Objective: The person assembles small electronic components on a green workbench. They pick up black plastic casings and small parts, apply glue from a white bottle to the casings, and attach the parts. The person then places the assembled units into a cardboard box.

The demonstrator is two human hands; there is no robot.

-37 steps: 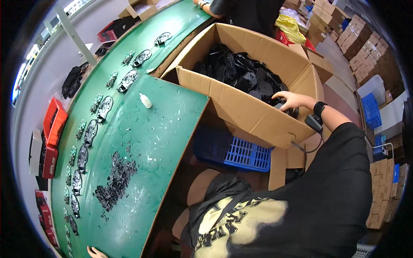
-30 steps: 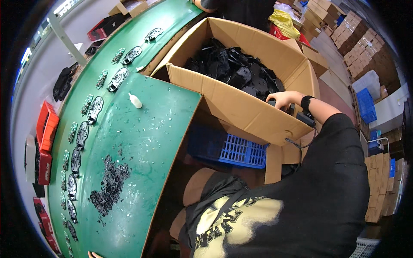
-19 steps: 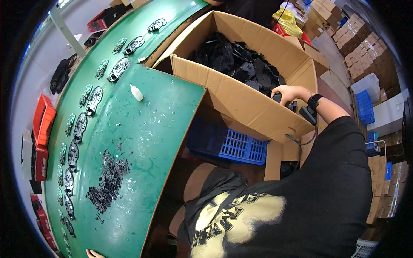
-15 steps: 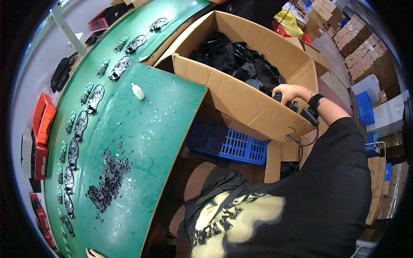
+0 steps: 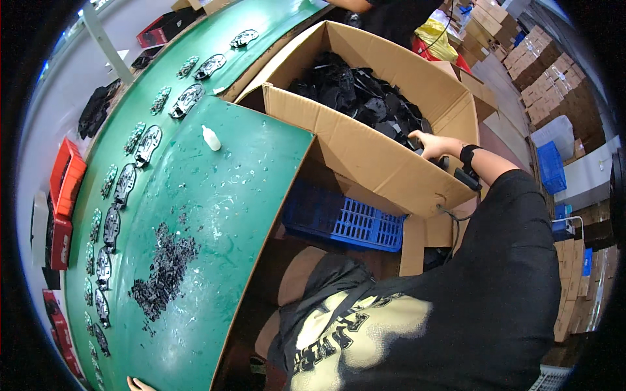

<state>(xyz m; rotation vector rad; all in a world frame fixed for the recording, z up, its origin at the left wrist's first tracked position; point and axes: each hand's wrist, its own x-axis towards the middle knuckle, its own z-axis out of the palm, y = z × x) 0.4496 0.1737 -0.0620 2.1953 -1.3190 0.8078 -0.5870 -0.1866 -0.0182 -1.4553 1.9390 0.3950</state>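
Observation:
My right hand (image 5: 432,144) is over the near right corner of a big cardboard box (image 5: 365,153), among the black plastic pieces (image 5: 378,98) heaped inside. Its thumb and a finger are apart with nothing seen between them; the box wall hides the lower part of the hand. A dark band circles that wrist. At the bottom edge of the picture, my left hand (image 5: 138,384) shows only its fingers, stretched out on the green table (image 5: 215,274). The closest things to it are circuit boards and black shells in the rows on the left.
Small black bits (image 5: 163,270) lie piled on the table, near a white bottle (image 5: 210,138). Black shells (image 5: 125,184) and green circuit boards (image 5: 109,180) form two rows. A blue crate (image 5: 365,225) sits below the box. Another person's arm (image 5: 352,5) shows at the top.
My right hand has shifted slightly left and its fingers have spread; the dark piece in its grasp is gone from it. The other person's arm has come further into view.

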